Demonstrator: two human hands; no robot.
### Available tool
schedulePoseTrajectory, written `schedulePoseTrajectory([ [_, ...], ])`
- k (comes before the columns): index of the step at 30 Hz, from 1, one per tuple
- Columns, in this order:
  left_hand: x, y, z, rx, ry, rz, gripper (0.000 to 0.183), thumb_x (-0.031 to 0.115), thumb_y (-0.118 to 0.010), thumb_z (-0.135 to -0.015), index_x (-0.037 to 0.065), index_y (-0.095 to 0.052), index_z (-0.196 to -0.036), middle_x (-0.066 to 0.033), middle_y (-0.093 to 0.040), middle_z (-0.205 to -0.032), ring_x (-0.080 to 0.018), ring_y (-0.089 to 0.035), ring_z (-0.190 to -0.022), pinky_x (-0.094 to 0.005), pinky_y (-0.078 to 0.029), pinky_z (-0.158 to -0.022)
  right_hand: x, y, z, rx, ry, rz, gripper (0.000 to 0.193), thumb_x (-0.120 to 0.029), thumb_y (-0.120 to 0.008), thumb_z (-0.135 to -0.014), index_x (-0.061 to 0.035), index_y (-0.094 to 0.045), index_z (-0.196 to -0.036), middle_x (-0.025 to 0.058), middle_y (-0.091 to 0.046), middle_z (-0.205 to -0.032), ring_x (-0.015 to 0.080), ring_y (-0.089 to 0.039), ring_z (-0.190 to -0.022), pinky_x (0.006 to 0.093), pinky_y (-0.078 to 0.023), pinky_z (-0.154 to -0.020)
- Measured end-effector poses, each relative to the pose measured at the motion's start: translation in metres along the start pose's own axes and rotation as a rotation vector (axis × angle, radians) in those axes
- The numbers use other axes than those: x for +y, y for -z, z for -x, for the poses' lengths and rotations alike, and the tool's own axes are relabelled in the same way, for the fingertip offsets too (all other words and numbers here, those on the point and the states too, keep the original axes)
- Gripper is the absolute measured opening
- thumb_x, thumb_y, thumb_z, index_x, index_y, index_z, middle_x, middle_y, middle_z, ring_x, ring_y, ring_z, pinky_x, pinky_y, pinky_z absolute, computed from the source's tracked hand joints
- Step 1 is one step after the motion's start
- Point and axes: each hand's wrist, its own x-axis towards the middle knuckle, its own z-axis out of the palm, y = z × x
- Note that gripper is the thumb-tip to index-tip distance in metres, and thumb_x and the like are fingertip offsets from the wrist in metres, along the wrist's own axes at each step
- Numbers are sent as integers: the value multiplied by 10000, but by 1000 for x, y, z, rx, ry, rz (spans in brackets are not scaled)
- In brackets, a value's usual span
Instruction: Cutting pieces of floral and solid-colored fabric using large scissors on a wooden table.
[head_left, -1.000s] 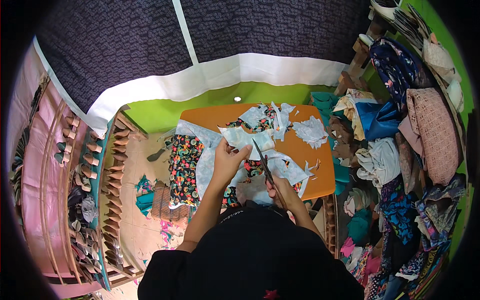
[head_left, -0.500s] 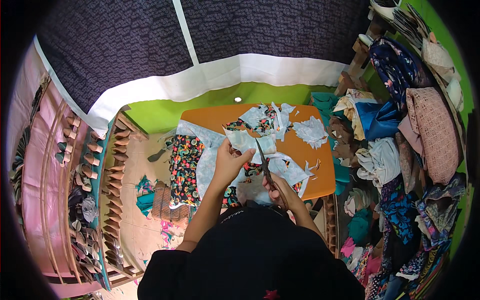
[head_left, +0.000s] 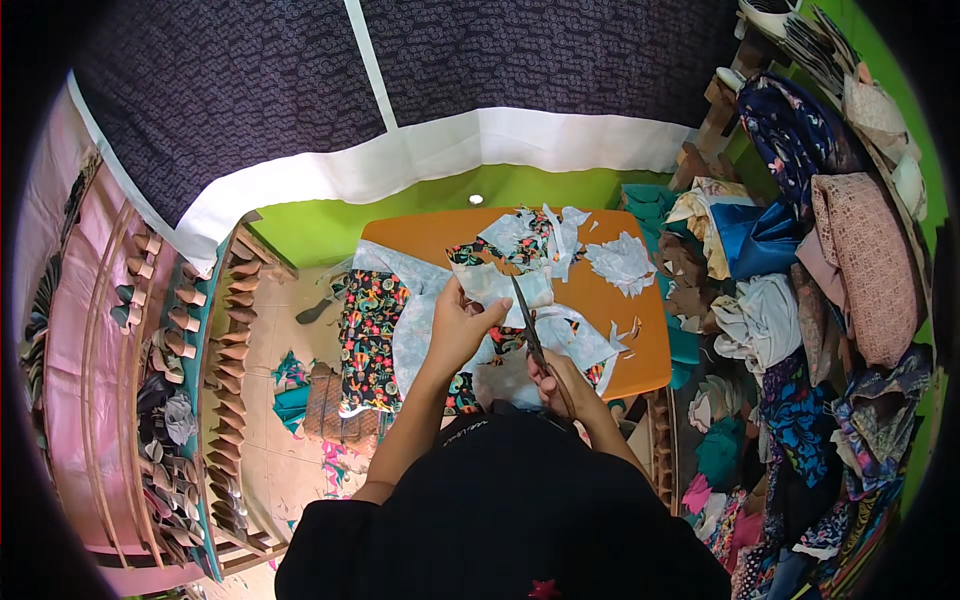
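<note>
We judge trimming: left hand (head_left: pixel 459 326) half-closed on pale cloth (head_left: pixel 492 284), right hand (head_left: pixel 561 383) wrapped round scissors (head_left: pixel 530 328) pointing eleven o'clock; next snip needs tautness.

Scissors (head_left: pixel 529 325) metal; tabletop (head_left: pixel 648 352) smooth (slightly glossy); printed cloth (head_left: pixel 370 325) matt.

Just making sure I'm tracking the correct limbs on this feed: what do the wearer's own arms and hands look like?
The left hand and right hand are bare and ungloved, with nothing visible on the wrists. Short black sleeves leave the forearms uncovered. A small red star marks the black top.
</note>
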Motion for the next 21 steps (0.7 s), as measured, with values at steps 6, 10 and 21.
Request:
schedulePoseTrajectory([
  [6,1,-1,0,-4,6,-12,335,-15,-627,-699,-15,-458,-988,-62,-564,-841,-88,-542,-658,-202,-437,-540,8,2,-2,21,66,63,805,-818,-390,-490,-49,-383,-729,-26,-347,-595,55,-342,-476,195,-314,-416],
  [10,-3,1,-1,1,-12,-6,335,-14,-629,-698,-14,-457,-986,-61,-562,-835,-87,-540,-655,-207,-439,-537,17,4,-4,45,136,133,782,-805,-413,-517,-53,-389,-729,-26,-355,-594,55,-349,-480,196,-313,-416],
  [21,-1,2,1,-31,45,-19,334,-4,-644,-689,-18,-464,-970,-65,-561,-824,-90,-541,-641,-204,-439,-529,18,9,-6,-44,121,-69,365,-388,-467,-818,-25,-435,-836,5,-398,-645,114,-391,-529,235,-326,-456],
])
